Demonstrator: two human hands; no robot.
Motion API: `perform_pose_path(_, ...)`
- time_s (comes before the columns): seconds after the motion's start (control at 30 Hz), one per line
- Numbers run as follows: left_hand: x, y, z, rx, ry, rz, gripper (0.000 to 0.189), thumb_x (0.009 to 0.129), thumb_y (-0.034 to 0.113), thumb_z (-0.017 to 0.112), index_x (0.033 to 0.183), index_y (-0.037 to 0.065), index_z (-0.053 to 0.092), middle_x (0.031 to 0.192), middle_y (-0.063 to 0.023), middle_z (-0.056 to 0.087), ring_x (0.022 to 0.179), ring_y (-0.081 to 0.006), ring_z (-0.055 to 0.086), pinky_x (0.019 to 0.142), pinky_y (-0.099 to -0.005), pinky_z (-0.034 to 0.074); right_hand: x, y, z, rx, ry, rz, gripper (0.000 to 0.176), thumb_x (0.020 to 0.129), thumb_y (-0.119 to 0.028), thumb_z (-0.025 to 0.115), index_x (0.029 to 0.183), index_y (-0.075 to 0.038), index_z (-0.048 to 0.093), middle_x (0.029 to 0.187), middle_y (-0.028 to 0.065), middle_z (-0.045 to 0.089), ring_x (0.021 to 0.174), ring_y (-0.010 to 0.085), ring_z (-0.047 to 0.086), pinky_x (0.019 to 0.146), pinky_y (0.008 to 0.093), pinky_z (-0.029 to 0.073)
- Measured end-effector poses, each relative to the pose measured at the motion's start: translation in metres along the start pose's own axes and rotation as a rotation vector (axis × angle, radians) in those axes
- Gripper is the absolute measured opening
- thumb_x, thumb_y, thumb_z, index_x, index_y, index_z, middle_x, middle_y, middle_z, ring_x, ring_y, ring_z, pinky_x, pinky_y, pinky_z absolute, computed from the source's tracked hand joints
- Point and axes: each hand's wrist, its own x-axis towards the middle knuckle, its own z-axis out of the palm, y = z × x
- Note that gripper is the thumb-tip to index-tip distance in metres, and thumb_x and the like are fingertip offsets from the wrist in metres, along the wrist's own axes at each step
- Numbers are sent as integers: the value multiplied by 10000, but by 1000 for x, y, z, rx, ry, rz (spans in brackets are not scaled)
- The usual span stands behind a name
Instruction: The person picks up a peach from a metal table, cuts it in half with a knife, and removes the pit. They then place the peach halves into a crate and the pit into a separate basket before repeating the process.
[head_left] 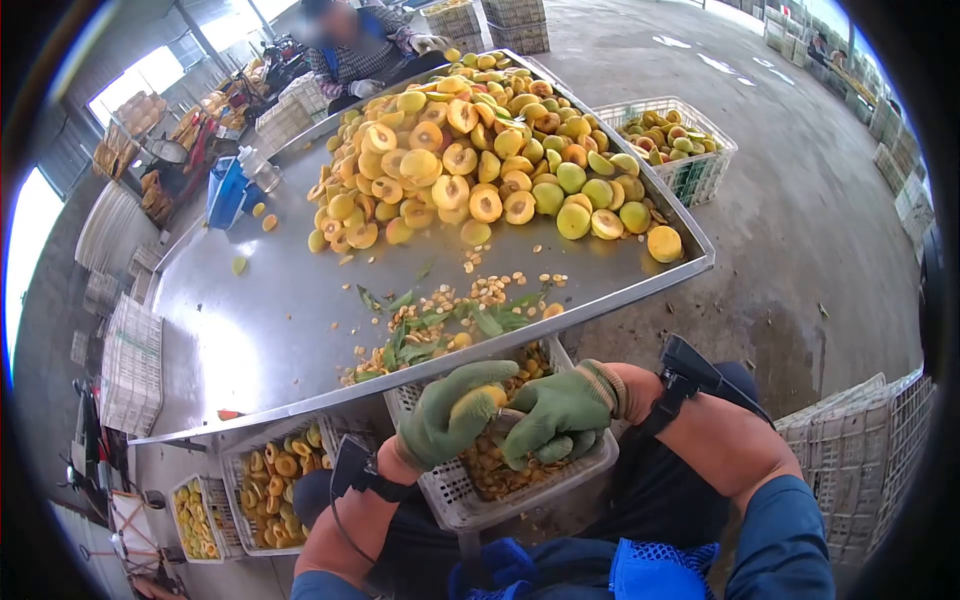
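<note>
Green-gloved, my left hand [447,415] is closed around a yellow peach [478,402], held over a white plastic crate [590,470] between my knees. My right hand [560,415], in a matching glove, presses close to the fruit with its fingers curled. A bit of grey metal [508,418], seemingly a small tool, shows between this hand and the peach; its handle is hidden in the glove. Inside the crate lie many brownish peach pits [490,470]. Just beyond my hands, loose pits [490,290] and green leaves [420,335] lie along the near edge of the metal table [240,330].
A big heap of halved and whole peaches [450,160] covers the table's far side. Crates of peach halves [275,485] stand at my left, a crate of fruit [680,140] beyond the right edge, stacked crates [860,460] at right. Another person [350,50] sits opposite.
</note>
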Motion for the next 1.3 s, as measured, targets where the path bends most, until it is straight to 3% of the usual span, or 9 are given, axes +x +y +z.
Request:
perform_pose_path(0.3, -12, -5, 5, 1, 89, 53, 451, 1032, 222, 546, 1405, -31, 554, 1241, -163, 680, 1081, -250, 660, 969, -361, 514, 17, 14, -10, 186, -225, -12, 217, 960, -274, 658, 955, -58, 681, 556, -36, 474, 368, 68, 408, 309, 241, 290)
perform_pose_path(0.53, -12, 10, 5, -387, 111, -188, 497, 1086, 364, 461, 1352, -42, 567, 1291, -133, 658, 1124, -181, 627, 990, -346, 508, 15, -3, 6, -108, 9, -14, 154, 952, -88, 649, 1069, 4, 690, 669, -67, 491, 499, 73, 447, 437, 244, 354)
perform_pose_path(0.6, -20, -7, 12, -283, 227, -65, 479, 1076, 334, 493, 1390, -23, 549, 1257, -118, 658, 1122, -189, 622, 967, -347, 511, 25, 9, 2, -196, -39, -173, 158, 959, -103, 649, 1066, 7, 686, 668, -63, 482, 502, 72, 444, 438, 239, 354)
perform_pose_path(0.73, -28, -21, 27, -251, 290, 64, 640, 1068, 496, 458, 1410, -43, 495, 1240, -130, 657, 1017, -166, 649, 896, -346, 538, 28, 21, 2, 6, -100, -201, 230, 953, -260, 661, 831, -66, 641, 544, -42, 480, 370, 76, 423, 304, 248, 310)
perform_pose_path(0.83, -24, -20, 36, -373, 407, -64, 718, 1053, 576, 427, 1417, -40, 486, 1149, -105, 672, 960, -172, 661, 855, -337, 550, 30, 20, 1, 499, -304, -32, 218, 973, -262, 652, 916, -51, 649, 540, -42, 477, 370, 75, 427, 302, 247, 324)
perform_pose_path(0.93, -22, -26, 37, -492, 461, -226, 709, 1051, 590, 440, 1424, -11, 495, 1111, -90, 676, 945, -171, 667, 845, -331, 561, 37, 22, 6, 541, -262, -84, 229, 990, -264, 640, 1007, -36, 651, 560, -34, 490, 383, 71, 431, 310, 238, 313)
perform_pose_path(1.1, -29, -60, 33, -517, 462, -386, 667, 1044, 574, 493, 1420, 23, 510, 1141, -82, 671, 977, -149, 670, 848, -329, 567, 28, -6, 23, 119, 122, -112, 292, 969, -310, 636, 1007, -28, 705, 614, -32, 505, 433, 74, 436, 382, 260, 334)
perform_pose_path(1.2, -24, -43, 31, -133, 462, -149, 667, 1051, 579, 466, 1405, 16, 516, 1165, -87, 673, 977, -154, 671, 831, -328, 576, 28, -1, 23, 188, 32, -119, 287, 996, -295, 615, 1010, -19, 691, 595, -31, 495, 413, 69, 430, 358, 243, 327)
perform_pose_path(1.3, -23, -29, 33, -334, 493, -140, 695, 1051, 591, 447, 1404, -4, 510, 1174, -91, 671, 971, -156, 672, 823, -320, 574, 35, 18, 8, 602, -381, -90, 282, 1025, -267, 583, 1010, 1, 672, 562, -35, 475, 388, 62, 424, 328, 221, 316)
